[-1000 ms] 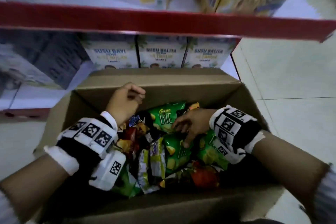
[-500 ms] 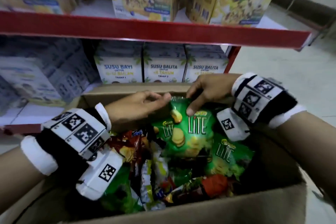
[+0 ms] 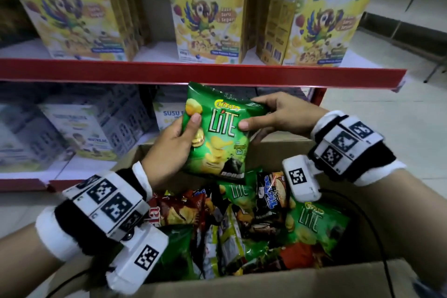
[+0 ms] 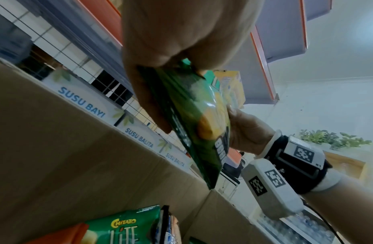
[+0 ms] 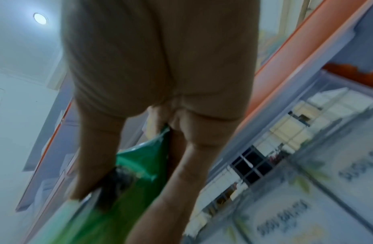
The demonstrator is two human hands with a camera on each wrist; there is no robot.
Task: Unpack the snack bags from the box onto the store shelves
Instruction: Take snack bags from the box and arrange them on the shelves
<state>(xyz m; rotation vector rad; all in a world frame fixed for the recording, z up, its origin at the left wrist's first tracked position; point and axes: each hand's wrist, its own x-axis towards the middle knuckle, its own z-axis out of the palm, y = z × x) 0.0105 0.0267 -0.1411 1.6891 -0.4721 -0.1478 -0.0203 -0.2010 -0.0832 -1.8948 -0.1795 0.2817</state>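
Note:
A green Chitato Lite bag [image 3: 219,133] is held upright above the open cardboard box [image 3: 278,280], just in front of the red shelf edge [image 3: 169,72]. My left hand [image 3: 174,143] grips its left side, thumb on the front. My right hand [image 3: 273,116] pinches its upper right corner between thumb and fingers. In the left wrist view the same green bag [image 4: 198,115] shows edge-on under my left hand [image 4: 173,54], with my right hand [image 4: 248,132] behind it. The right wrist view is blurred; the green bag [image 5: 137,166] sits between thumb and fingers. Several more snack bags [image 3: 242,230] fill the box.
Yellow cereal boxes [image 3: 208,9] stand on the upper shelf, with gaps between them. Milk-powder boxes [image 3: 79,133] line the lower shelf behind the cardboard box. Tiled floor [image 3: 387,116] lies to the right of the shelving.
The green bag has risen out of the box to the level of the red shelf edge. My left hand, empty a second ago, now grips its left side; the right hand keeps its hold.

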